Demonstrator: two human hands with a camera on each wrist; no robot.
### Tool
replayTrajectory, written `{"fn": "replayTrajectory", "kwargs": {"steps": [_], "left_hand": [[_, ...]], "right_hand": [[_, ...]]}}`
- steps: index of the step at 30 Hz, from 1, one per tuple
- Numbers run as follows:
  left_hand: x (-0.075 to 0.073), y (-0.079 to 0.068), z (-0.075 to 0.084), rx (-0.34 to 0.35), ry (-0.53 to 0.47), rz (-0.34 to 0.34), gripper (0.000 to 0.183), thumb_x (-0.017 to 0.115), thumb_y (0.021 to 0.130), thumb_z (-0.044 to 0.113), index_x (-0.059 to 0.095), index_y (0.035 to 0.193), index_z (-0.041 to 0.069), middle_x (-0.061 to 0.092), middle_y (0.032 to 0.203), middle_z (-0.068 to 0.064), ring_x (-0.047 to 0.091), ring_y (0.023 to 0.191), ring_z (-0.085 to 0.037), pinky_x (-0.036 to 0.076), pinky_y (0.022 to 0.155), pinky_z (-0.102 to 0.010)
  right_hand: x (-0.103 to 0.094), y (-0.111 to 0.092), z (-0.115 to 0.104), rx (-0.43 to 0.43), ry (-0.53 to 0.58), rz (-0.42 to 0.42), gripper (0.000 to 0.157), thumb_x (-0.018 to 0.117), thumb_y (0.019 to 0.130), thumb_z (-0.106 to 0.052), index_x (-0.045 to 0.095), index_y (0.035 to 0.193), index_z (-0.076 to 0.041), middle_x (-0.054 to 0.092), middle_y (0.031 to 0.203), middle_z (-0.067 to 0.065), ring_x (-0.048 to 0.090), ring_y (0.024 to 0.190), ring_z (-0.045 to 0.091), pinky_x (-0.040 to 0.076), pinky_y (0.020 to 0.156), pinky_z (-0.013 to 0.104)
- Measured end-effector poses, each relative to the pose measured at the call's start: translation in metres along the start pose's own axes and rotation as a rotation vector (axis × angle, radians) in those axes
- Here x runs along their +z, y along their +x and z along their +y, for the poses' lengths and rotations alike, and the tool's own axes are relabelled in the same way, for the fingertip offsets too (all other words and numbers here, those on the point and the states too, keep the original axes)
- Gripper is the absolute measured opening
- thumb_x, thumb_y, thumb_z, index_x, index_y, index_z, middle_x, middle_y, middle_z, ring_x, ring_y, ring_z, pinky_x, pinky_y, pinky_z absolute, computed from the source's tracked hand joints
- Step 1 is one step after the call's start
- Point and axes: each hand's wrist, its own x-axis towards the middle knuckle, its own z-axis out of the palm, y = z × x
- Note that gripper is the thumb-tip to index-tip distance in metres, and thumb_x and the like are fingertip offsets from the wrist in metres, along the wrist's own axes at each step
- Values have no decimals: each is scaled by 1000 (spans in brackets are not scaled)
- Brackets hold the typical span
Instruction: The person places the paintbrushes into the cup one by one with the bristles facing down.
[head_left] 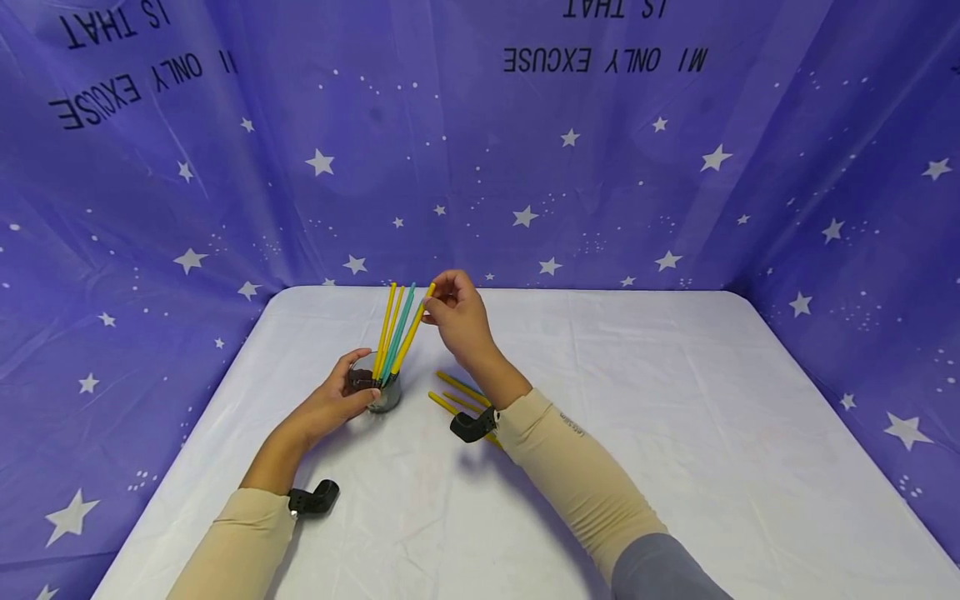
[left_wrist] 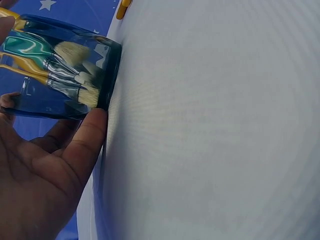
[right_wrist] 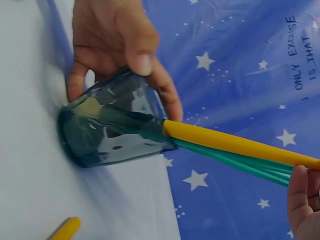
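My left hand (head_left: pixel 339 398) grips a bluish see-through glass (head_left: pixel 386 402) standing on the table, thumb on the near side and fingers around the back. Inside lean several paintbrushes, bristles down: yellow-handled paintbrushes (head_left: pixel 385 333) and teal-handled paintbrushes (head_left: pixel 397 340). Their pale bristles (left_wrist: pixel 72 52) show through the wall in the left wrist view. Above and right of the glass, my right hand (head_left: pixel 461 318) pinches the upper end of a yellow-handled paintbrush (right_wrist: pixel 215 136). That brush's lower end is within the glass.
More yellow-handled brushes (head_left: pixel 459 386) lie on the white-covered table (head_left: pixel 675 433), partly hidden under my right wrist. Black wrist cameras (head_left: pixel 315 498) sit on both arms. A purple star-printed curtain (head_left: pixel 480 167) encloses the back and sides.
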Motion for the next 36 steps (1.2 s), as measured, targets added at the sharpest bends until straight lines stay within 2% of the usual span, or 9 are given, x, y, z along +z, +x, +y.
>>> {"fn": "replayTrajectory", "kwargs": {"steps": [7, 14, 20, 25, 30, 33, 36], "left_hand": [[1, 2, -3, 16, -10, 1, 77, 64, 96, 17, 14, 155, 13, 44, 139, -28, 49, 112, -29, 47, 84, -31], [0, 2, -3, 17, -26, -6, 75, 63, 97, 17, 15, 154, 16, 41, 143, -29, 48, 116, -31, 46, 85, -31], [1, 2, -4, 16, -24, -2, 74, 63, 97, 16, 16, 154, 16, 41, 143, -30, 49, 115, -30, 47, 84, -30], [1, 3, -3, 12, -33, -4, 74, 63, 97, 16, 16, 154, 16, 41, 142, -29, 49, 112, -27, 47, 83, -30], [0, 3, -4, 11, -45, -9, 74, 63, 97, 15, 16, 154, 16, 40, 143, -28, 48, 112, -26, 47, 84, -30], [0, 3, -4, 12, -49, -15, 74, 62, 97, 15, 15, 154, 16, 40, 144, -28, 48, 113, -25, 46, 85, -30], [0, 3, -4, 12, -54, -16, 74, 62, 97, 15, 15, 154, 16, 40, 144, -28, 48, 114, -26, 46, 85, -29]], "right_hand": [[5, -6, 7, 20, -55, -4, 20, 56, 92, 9, 48, 107, -2, 48, 94, 8, 55, 79, 16, 56, 75, 34], [7, -4, 12, 54, -59, -1, 19, 56, 94, 7, 49, 109, -4, 48, 96, 8, 56, 82, 20, 56, 75, 33], [2, -1, 13, 66, -60, -34, 26, 58, 92, 6, 50, 116, -2, 48, 96, 6, 57, 81, 18, 56, 75, 33], [-6, 0, 16, 86, -59, -57, 29, 61, 90, 5, 52, 118, 1, 50, 96, 5, 59, 85, 23, 56, 75, 34], [-14, 2, 19, 115, -153, -121, 28, 62, 91, 2, 53, 118, 4, 54, 99, 7, 59, 86, 23, 56, 74, 34], [-20, 2, 23, 157, -228, -170, 23, 63, 92, 1, 56, 114, 1, 56, 101, 8, 59, 86, 18, 56, 74, 35], [-28, 2, 30, 208, -273, -202, 19, 65, 93, -1, 57, 111, -3, 58, 101, 8, 60, 89, 23, 55, 72, 35]]}}
